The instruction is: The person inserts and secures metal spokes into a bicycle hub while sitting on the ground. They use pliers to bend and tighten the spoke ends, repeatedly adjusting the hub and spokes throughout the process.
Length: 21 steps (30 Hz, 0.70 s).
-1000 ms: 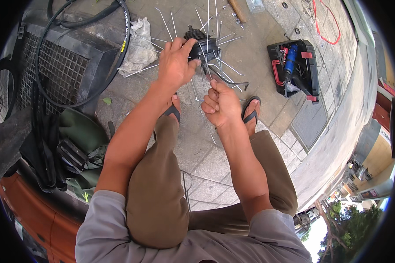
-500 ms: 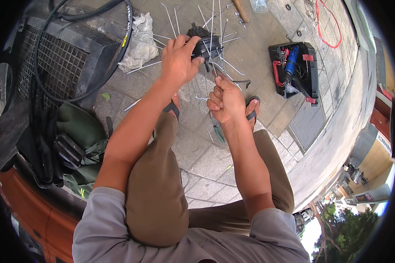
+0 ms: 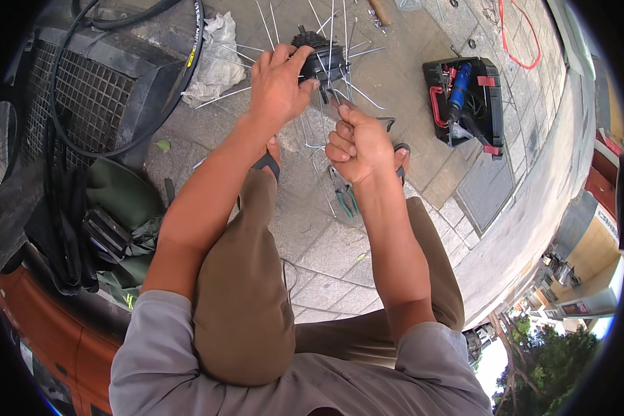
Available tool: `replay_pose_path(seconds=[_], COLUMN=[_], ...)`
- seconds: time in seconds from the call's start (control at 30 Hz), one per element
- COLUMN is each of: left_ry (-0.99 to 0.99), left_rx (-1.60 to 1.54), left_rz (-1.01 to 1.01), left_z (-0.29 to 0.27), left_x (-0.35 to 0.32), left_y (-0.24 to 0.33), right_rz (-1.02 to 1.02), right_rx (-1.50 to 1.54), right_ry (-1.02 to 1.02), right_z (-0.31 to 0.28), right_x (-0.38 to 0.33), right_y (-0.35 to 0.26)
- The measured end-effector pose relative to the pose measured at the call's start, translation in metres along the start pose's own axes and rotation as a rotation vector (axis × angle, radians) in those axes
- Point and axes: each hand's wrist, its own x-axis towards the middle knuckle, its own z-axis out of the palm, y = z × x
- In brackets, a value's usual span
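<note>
A black wheel hub with a toothed sprocket stack stands over the pavement, with loose thin metal spokes fanning out on several sides. My left hand is closed on the hub's left side, thumb towards me. Just below and right of the hub, my right hand is curled. A slim dark metal piece pokes out between its thumb and forefinger towards the hub's axle end; its kind is hidden by the fingers. Below the right hand, green-handled pliers lie on the paving.
An open black toolbox holding a blue tool lies at the right. A bicycle rim leans over a metal grate at the left, beside a crumpled white cloth. A dark green bag sits nearer; a red cord lies far right.
My right hand has turned slightly and shifted a little up and right, uncovering more of the pliers. My left hand stays on the hub. The whole view has shifted slightly.
</note>
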Motion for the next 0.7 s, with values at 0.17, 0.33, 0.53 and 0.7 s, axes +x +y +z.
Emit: replay_pose_path(seconds=[0.17, 0.33, 0.53, 0.7], left_ry=[0.008, 0.036, 0.021, 0.021], left_rx=[0.001, 0.008, -0.001, 0.015], left_rz=[0.031, 0.020, 0.022, 0.001], left_z=[0.003, -0.002, 0.002, 0.007], left_x=[-0.015, 0.006, -0.006, -0.021], left_y=[0.005, -0.001, 0.004, -0.003], right_rz=[0.031, 0.076, 0.064, 0.116], right_rx=[0.099, 0.123, 0.110, 0.113], right_ry=[-0.127, -0.045, -0.083, -0.041], right_z=[-0.018, -0.007, -0.016, 0.004], right_x=[-0.005, 0.013, 0.006, -0.003], right_y=[0.017, 0.000, 0.010, -0.010])
